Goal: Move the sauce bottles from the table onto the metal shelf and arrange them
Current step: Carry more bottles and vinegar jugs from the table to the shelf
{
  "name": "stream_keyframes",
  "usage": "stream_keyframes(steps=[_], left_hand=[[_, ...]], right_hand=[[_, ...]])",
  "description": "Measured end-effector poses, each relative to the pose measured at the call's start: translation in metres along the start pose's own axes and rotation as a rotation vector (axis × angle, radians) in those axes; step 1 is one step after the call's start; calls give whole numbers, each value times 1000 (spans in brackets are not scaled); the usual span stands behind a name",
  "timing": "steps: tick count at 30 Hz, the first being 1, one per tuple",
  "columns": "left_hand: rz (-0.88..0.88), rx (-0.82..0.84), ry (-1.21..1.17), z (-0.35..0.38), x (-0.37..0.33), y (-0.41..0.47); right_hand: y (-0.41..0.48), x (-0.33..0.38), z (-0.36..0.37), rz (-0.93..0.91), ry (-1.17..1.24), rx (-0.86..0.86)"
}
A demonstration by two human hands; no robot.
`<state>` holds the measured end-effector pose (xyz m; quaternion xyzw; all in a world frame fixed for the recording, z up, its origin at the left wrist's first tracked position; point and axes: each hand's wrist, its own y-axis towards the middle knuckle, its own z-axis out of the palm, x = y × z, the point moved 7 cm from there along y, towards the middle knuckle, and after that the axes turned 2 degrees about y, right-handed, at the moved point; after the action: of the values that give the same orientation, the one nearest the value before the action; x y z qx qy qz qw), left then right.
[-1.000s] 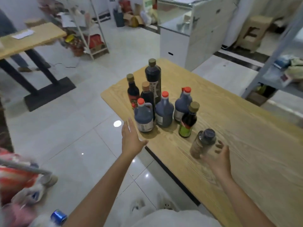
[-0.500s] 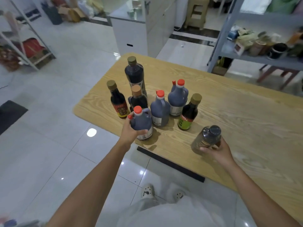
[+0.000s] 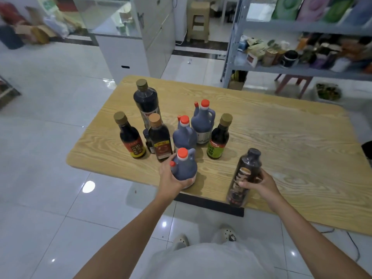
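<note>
One-handed lifts could slip.
My left hand (image 3: 171,179) wraps the red-capped dark jug (image 3: 184,168); right hand (image 3: 261,184) the tilted black-capped brown bottle (image 3: 246,174).

White cabinet (image 3: 128,55) on glossy white floor tiles (image 3: 50,158), beige plastic stool (image 3: 198,19) beyond it. Red stool (image 3: 293,78) farther right. Boxes and bags (image 3: 34,31) heaped far left.

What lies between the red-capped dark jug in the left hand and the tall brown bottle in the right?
Only bare wooden tabletop separates jug and bottle; head view.
</note>
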<state>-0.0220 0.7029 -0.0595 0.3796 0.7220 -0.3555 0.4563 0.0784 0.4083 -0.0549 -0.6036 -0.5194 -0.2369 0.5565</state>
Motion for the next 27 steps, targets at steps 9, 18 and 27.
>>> stream_keyframes(steps=[9,18,27], left_hand=[[-132,-45,-36,30,5,-2],[-349,-131,-365,61,2,-40],[-406,-523,-552,50,-10,-150]], right_hand=[[10,-3,-17,87,217,127],[39,29,-31,98,267,419],[25,65,44,45,47,908]])
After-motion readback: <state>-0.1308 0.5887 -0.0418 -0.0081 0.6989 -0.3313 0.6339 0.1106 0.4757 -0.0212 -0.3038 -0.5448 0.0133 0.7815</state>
